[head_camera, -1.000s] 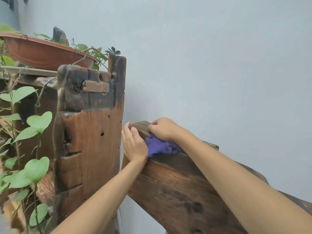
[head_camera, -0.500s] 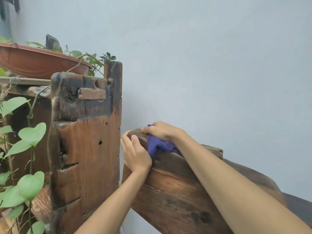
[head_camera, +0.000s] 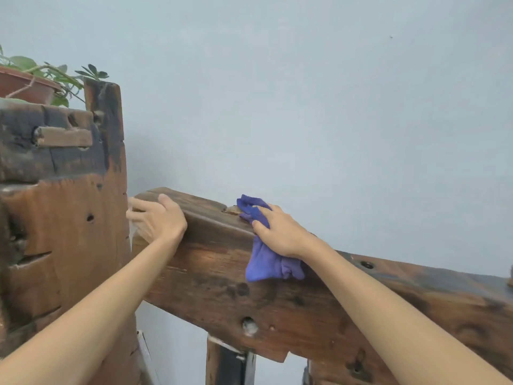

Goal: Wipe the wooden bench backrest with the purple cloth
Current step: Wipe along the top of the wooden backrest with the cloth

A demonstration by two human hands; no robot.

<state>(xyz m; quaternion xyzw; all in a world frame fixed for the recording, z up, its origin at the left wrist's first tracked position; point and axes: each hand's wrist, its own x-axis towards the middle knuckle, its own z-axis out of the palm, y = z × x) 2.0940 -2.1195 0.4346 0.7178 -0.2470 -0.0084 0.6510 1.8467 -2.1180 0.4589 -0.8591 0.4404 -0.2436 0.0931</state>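
Your right hand (head_camera: pixel 280 232) presses purple cloth (head_camera: pixel 263 262) on top edge of wooden bench backrest (head_camera: pixel 216 273), fingers curled over bunched fabric, rest of cloth hanging down front face. Your left hand (head_camera: pixel 158 218) grips backrest's left end, fingers wrapped over top, just beside tall weathered wooden post (head_camera: pixel 66 232). Potted plant (head_camera: pixel 33 81) sits behind post, upper left. Pale wall (head_camera: pixel 305 93) behind.

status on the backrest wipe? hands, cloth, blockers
Left hand grips backrest end. Right hand presses purple cloth on top edge. Nothing blocking the rail rightward.
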